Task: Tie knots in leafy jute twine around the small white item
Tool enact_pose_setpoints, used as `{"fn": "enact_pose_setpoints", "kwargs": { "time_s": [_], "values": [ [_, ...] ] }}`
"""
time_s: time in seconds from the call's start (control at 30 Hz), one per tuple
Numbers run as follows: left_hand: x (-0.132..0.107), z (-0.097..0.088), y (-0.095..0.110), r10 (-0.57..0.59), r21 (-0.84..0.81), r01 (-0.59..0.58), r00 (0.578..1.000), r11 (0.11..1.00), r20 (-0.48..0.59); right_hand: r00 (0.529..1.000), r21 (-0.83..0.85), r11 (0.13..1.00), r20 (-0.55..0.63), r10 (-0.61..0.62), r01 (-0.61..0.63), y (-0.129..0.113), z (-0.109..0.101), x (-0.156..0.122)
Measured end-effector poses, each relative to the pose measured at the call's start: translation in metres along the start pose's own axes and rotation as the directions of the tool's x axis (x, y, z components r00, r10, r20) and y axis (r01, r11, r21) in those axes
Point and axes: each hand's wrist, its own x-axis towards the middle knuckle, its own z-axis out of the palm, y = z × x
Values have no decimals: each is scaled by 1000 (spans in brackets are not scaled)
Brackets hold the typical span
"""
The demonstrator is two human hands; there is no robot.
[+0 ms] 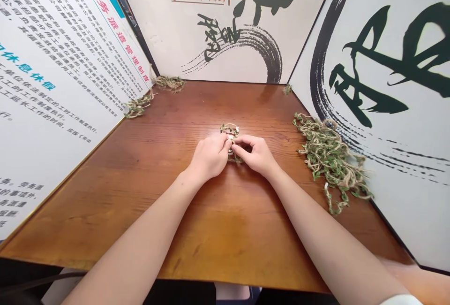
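Note:
At the middle of the wooden table (204, 216), my left hand (210, 155) and my right hand (256, 154) meet over a small coil of leafy twine (229, 129), brown cord with green leaves. The coil shows above and below my fingers. My left hand is closed, thumb and fingers pressed on the coil's middle. Thumb and forefinger of my right hand are pinched together at the coil's right side, touching it. Something pale and shiny shows between the hands, too small to name.
A large tangled heap of leafy twine (330, 155) lies at the right against a panel. Smaller bunches (138, 105) lie at the back left, and a small scrap (287, 89) sits in the back right corner. Upright printed panels (225, 68) border the table's left, back and right.

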Motion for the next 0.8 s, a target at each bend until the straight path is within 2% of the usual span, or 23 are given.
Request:
{"fn": "enact_pose_setpoints", "kwargs": {
  "time_s": [0.17, 0.3, 0.37, 0.53, 0.8],
  "values": [
    [1, 1, -3, 19, 170, -25, 999, 985, 38, 999, 31, 999, -7, 39, -39, 2, 2, 0],
    [1, 1, -3, 5, 218, -15, 999, 976, 49, 999, 35, 999, -41, 34, -33, 0, 2, 0],
    [1, 0, -3, 8, 194, -19, 998, 981, 58, 998, 50, 998, -34, 45, -43, 0, 1, 0],
    [1, 2, -2, 78, -14, -77, 995, 997, 58, 997, 97, 993, 9, 74, -74, 0, -1, 1],
    [1, 7, -5, 123, 39, -122, 992, 992, -28, 992, 6, 996, -93, 85, -84, 2, 2, 1]
  ]
}}
